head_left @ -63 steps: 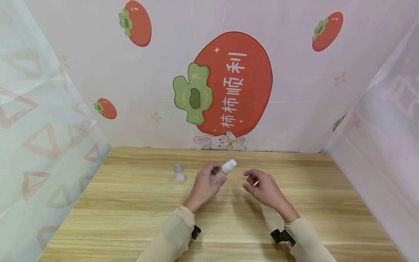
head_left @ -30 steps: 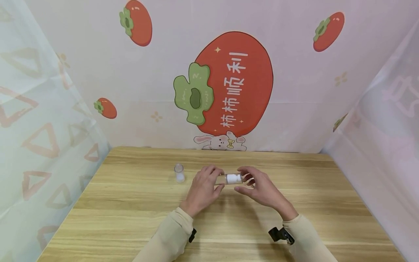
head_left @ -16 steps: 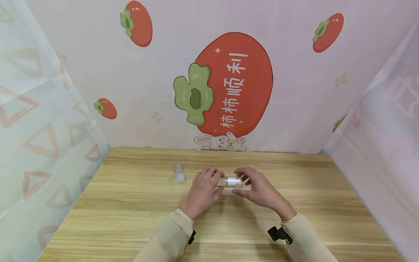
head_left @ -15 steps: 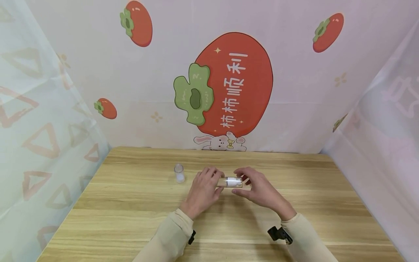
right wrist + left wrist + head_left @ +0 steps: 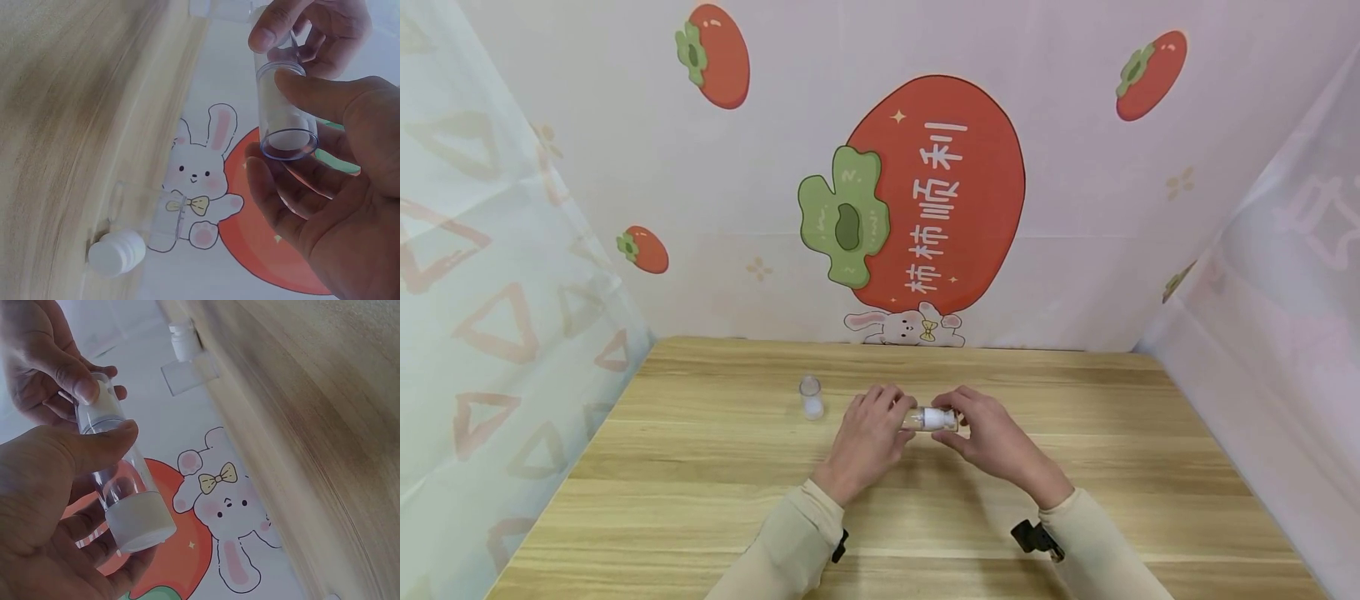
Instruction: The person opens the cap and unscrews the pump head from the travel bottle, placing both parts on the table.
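My left hand (image 5: 867,442) grips a clear pump bottle (image 5: 140,522) with a white base, holding it level just above the table. A clear cap (image 5: 287,103) covers the bottle's white pump end, which points right. My right hand (image 5: 996,437) pinches that cap, its thumb on top and fingers curled beneath. In the left wrist view, both thumbs lie along the bottle. A second small clear-and-white container (image 5: 812,398) stands on the table left of my left hand.
The right wrist view shows a white capped piece (image 5: 117,253) beside a clear tube-like piece (image 5: 147,209) on the table; my right hand seems to hide them in the head view. The wooden table (image 5: 715,500) ends at a printed backdrop (image 5: 737,192).
The bottle, tilted up at first, has been lowered to level with its cap end to the right. My right hand has moved left from beside it and now pinches the cap.
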`<state>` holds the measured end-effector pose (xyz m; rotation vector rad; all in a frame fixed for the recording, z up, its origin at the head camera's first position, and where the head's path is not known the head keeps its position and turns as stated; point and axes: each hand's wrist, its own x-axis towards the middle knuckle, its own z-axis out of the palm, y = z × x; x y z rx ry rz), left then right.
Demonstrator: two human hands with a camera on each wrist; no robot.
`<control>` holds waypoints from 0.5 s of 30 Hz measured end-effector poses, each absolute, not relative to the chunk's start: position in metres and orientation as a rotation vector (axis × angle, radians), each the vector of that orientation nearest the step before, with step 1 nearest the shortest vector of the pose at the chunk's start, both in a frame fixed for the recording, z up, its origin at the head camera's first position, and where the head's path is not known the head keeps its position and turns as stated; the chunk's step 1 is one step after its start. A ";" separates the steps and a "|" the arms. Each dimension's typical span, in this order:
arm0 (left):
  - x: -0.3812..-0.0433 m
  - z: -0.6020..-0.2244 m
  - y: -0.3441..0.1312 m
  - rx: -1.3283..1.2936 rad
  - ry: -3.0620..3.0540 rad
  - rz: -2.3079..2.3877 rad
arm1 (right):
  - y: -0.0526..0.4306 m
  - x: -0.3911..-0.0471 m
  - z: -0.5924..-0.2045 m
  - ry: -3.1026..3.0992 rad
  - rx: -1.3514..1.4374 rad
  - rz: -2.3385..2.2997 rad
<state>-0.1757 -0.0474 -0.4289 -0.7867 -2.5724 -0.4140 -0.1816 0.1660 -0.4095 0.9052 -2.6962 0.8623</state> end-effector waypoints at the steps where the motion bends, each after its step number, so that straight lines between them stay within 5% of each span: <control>1: -0.176 -0.429 -0.047 -0.790 -2.572 -0.409 | 0.166 -0.182 -0.410 -2.690 0.901 0.859; 15: -0.176 -0.428 -0.046 -0.807 -2.527 -0.299 | 0.164 -0.178 -0.411 -2.672 0.831 0.858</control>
